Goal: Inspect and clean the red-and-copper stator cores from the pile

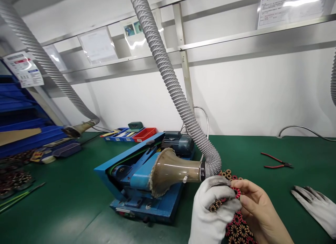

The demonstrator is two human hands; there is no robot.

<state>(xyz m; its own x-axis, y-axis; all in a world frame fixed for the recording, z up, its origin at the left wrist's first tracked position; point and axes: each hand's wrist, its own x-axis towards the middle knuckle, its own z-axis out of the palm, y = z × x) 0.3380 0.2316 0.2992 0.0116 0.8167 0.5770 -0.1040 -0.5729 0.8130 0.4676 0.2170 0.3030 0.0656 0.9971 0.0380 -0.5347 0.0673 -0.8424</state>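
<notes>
My left hand, in a white glove with greyed fingertips, is closed with its fingertips against a small red ring-shaped part with inner teeth. My bare right hand pinches the same ring from the right between thumb and forefinger. Beneath and behind both hands spreads a pile of similar small toothed rings, some red and some copper-coloured. A few more show through the gap between my left fingers; I cannot tell whether those are held or lie behind.
A blue belt machine stands left of my hands, with a brown suction funnel on a grey hose. Red-handled cutters and a white glove lie right on the green table. Blue bins stand far left.
</notes>
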